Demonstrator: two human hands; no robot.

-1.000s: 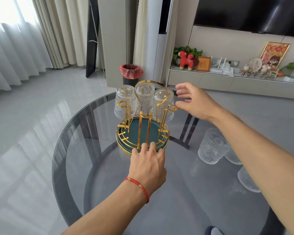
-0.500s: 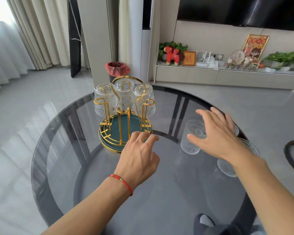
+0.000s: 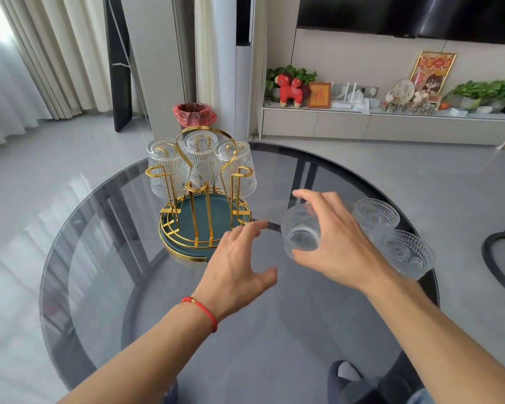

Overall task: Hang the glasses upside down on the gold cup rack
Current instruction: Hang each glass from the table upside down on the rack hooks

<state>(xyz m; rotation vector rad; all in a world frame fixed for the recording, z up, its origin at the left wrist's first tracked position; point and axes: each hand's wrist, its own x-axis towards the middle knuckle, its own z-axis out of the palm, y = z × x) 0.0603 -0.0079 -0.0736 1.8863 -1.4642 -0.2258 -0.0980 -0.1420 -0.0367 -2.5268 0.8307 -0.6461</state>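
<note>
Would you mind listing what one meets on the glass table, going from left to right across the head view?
Gold cup rack with three glasses hung upside down → left hand → glass gripped by the right hand → two loose glasses, one and then the other.

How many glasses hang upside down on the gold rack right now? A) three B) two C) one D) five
A: three ribbed glasses sit inverted on the far pegs of the gold rack, while the near pegs are bare. Two more glasses stand on the glass table and a third is at the right hand.
</note>
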